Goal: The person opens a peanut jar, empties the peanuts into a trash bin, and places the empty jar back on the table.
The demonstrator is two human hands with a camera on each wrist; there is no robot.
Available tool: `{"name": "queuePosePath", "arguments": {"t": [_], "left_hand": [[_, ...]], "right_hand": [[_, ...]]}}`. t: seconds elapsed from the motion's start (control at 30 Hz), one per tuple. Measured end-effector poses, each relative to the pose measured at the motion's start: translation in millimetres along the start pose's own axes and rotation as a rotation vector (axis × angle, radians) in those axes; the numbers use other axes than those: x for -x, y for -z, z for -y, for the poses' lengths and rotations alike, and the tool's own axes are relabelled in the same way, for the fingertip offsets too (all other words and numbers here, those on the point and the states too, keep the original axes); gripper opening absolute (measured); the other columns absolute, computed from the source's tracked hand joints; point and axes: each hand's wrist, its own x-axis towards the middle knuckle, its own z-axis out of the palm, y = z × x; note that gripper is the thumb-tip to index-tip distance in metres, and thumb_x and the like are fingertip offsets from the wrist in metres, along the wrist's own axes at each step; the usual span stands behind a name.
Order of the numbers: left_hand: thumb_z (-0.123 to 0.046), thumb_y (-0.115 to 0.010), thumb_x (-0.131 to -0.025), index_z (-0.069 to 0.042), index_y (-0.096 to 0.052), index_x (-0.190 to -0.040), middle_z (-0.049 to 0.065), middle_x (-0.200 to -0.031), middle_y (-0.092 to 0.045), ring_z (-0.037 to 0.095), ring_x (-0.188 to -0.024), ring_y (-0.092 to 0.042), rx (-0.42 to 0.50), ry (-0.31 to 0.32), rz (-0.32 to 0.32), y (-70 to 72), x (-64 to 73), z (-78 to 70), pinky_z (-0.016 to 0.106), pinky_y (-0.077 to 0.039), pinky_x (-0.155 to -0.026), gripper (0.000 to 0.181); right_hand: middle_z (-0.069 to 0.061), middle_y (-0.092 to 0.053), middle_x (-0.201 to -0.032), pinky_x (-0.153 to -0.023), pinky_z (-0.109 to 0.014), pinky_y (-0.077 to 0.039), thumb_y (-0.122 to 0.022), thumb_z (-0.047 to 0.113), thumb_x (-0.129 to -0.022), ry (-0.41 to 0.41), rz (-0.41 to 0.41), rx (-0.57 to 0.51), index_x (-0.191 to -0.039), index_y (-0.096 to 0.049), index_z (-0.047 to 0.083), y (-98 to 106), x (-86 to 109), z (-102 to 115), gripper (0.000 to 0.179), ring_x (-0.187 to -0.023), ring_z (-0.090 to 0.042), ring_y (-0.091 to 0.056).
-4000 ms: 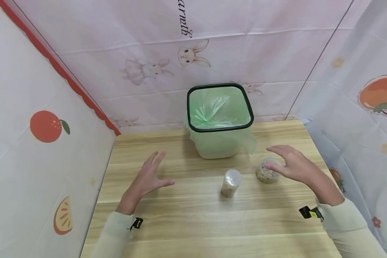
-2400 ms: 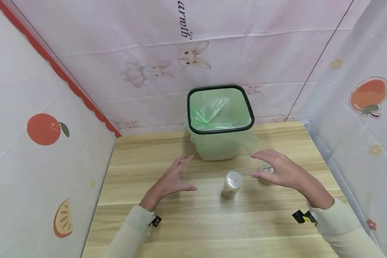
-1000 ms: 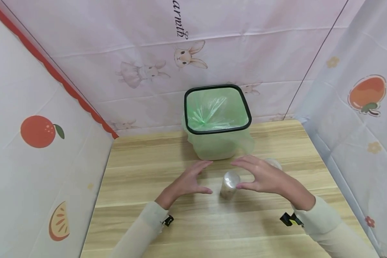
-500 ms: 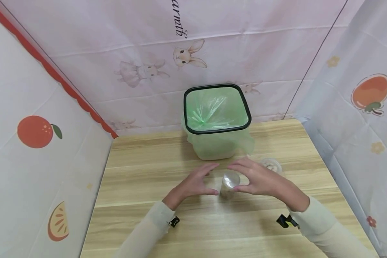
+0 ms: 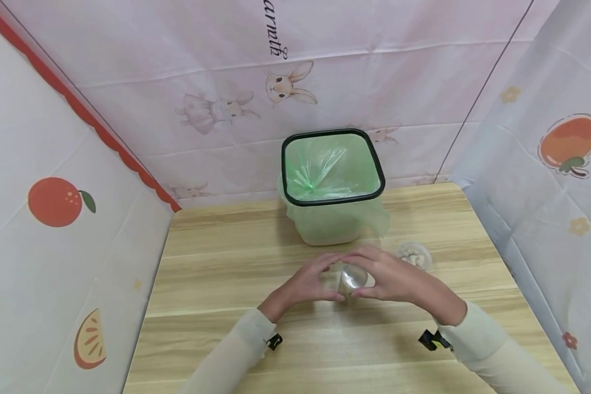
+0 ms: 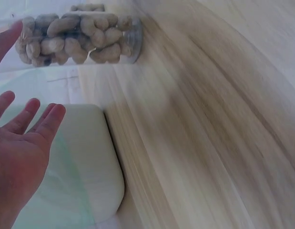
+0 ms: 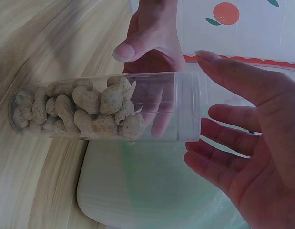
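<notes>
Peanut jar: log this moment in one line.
peanut jar: upright on table; left hand: beside jar; right hand: beside lid; contact: unclear; bin: behind jar

The tabletop [image 5: 216, 238] is pale and wood-grained, its streaks running parallel to the far edge. Near the middle of that edge stands a black-rimmed bin [image 5: 325, 225]; a clear jar [image 5: 354, 277] stands upright near the tabletop's centre, a round tub [image 5: 428, 254] towards its right edge.

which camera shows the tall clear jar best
Right wrist: the whole jar shows, lid and peanuts included. Left wrist shows peanuts and base, no lid; head looks down mainly on the lid.
</notes>
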Motion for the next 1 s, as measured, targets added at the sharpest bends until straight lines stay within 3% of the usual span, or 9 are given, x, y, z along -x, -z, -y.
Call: {"name": "queuePosePath", "arguments": {"t": [0.23, 0.43, 0.6, 0.9, 1.0], "left_hand": [[-0.030, -0.094, -0.077, -0.024, -0.044, -0.156, -0.002, -0.158, -0.051, 0.016, -0.141, -0.053, 0.086, -0.036, 0.016, -8.1, -5.3, -5.0, 0.042, -0.056, -0.107, 0.094], [-0.034, -0.092, -0.079, -0.025, -0.050, -0.151, -0.005, -0.151, -0.057, 0.011, -0.136, -0.057, 0.050, -0.073, -0.003, -16.0, -8.8, -5.6, 0.033, -0.055, -0.106, 0.084], [-0.033, -0.092, -0.079, -0.023, -0.052, -0.149, -0.004, -0.150, -0.059, 0.011, -0.135, -0.058, 0.049, -0.064, -0.023, -21.2, -8.8, -4.9, 0.024, -0.054, -0.104, 0.081], [-0.024, -0.091, -0.081, -0.024, -0.050, -0.152, -0.005, -0.154, -0.055, 0.012, -0.138, -0.056, 0.234, -0.022, -0.023, -25.7, -8.6, -4.8, 0.025, -0.054, -0.106, 0.082], [-0.023, -0.090, -0.082, -0.023, -0.049, -0.152, -0.004, -0.152, -0.057, 0.011, -0.135, -0.058, 0.245, -0.017, -0.020, -26.8, -8.9, -4.8, 0.025, -0.054, -0.105, 0.081]], "right_hand": [[-0.010, -0.066, -0.133, -0.099, -0.041, -0.059, -0.088, 0.042, -0.080, 0.025, 0.008, 0.006, -0.138, -0.064, 0.003, -2, -0.8, 1, 0.073, -0.121, -0.026, -0.065], [-0.009, -0.067, -0.131, -0.099, -0.042, -0.058, -0.089, 0.041, -0.079, 0.046, 0.014, 0.010, -0.136, -0.065, 0.005, -4, -2.4, 1, 0.071, -0.120, -0.026, -0.064], [-0.009, -0.067, -0.131, -0.100, -0.043, -0.057, -0.090, 0.039, -0.078, 0.037, 0.033, 0.009, -0.133, -0.067, 0.006, -5, -5.0, 2, 0.067, -0.120, -0.026, -0.065], [-0.007, -0.067, -0.129, -0.099, -0.041, -0.058, -0.091, 0.037, -0.077, 0.007, 0.061, 0.012, -0.132, -0.068, 0.009, -7, -7.5, 5, 0.065, -0.119, -0.024, -0.064], [-0.007, -0.066, -0.129, -0.097, -0.040, -0.059, -0.091, 0.033, -0.078, 0.003, 0.075, 0.016, -0.131, -0.068, 0.008, -7, -7.3, 5, 0.063, -0.119, -0.023, -0.064]]}}
